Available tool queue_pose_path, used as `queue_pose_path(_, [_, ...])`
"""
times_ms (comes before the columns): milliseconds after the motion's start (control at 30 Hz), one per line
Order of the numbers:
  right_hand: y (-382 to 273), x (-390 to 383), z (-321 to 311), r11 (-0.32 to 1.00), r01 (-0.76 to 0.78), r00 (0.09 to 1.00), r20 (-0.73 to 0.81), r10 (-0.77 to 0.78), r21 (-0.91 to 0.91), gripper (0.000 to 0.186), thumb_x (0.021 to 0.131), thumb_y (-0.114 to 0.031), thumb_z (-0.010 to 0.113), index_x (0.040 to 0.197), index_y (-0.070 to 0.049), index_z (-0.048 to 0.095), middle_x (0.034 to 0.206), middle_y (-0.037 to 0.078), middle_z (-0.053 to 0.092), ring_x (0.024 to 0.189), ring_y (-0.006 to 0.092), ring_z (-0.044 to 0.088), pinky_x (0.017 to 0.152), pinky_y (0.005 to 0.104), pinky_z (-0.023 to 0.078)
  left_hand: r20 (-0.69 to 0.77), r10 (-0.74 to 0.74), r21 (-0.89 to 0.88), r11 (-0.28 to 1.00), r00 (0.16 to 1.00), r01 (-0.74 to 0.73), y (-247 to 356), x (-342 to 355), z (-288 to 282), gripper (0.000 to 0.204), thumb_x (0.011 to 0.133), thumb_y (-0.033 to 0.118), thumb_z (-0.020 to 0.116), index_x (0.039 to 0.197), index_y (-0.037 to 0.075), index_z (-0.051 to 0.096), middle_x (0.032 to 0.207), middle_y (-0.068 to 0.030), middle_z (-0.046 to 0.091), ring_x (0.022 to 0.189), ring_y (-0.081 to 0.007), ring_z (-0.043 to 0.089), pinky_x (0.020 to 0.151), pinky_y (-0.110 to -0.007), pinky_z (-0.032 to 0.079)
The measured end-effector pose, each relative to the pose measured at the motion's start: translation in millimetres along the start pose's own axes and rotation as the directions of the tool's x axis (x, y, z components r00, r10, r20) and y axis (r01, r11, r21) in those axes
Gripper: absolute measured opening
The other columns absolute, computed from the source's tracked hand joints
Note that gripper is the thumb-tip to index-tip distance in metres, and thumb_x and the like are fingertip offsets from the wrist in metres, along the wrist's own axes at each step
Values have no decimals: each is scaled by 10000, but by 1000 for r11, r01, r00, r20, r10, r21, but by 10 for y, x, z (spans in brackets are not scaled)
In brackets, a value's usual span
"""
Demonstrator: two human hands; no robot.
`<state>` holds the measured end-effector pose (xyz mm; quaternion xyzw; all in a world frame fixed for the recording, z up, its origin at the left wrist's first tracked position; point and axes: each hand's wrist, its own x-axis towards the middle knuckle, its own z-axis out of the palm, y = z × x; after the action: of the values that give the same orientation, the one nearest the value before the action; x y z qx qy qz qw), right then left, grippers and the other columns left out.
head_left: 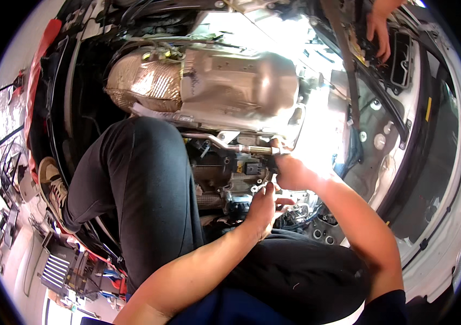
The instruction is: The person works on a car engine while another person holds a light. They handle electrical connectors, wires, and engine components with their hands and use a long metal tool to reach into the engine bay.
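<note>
Metal pipe [252,149] is lying alongside the big metal cover [230,81], its end reaching the right hand [292,169].
The right hand is curling at that end, but I can't make out whether it is gripping; the left hand [265,210] is hanging just below, fingers spreading apart.

I find the heat shield [236,89] to be sheet metal: smooth with a satin sheen over its right part, crinkled and more brightly reflective at its left end. The pipe [226,145] running to my right hand [293,169] is bare metal, shiny along the bend, ridged nearer my grip. The small connector block [252,168] appears to be black plastic. My trousers [152,184] are matt dark cloth, creased. The red cover [44,47] looks dull; cloth or vinyl, I cannot tell.
</note>
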<state>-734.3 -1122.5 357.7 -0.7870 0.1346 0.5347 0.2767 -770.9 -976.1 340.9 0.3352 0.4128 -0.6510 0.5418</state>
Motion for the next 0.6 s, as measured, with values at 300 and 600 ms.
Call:
queue_pose_path(300, [148,-472,1007,549,329,604,-618,502,768,294,904,-168,580,1110,41,557,990,121,649,916,241,646,775,339,509,-336,147,294,955,930,-45,288,99,7,248,985,255,462,892,84,615,652,6,551,524,-123,504,534,-267,400])
queue_pose_path(600, [205,-169,1117,-845,84,995,-5,96,529,134,968,-184,476,893,-77,504,589,-60,351,588,105,330,603,252,292,-227,-72,-238,971,971,17,409,119,6,162,954,190,405,818,129,467,566,64,325,454,-83,316,473,-256,367])
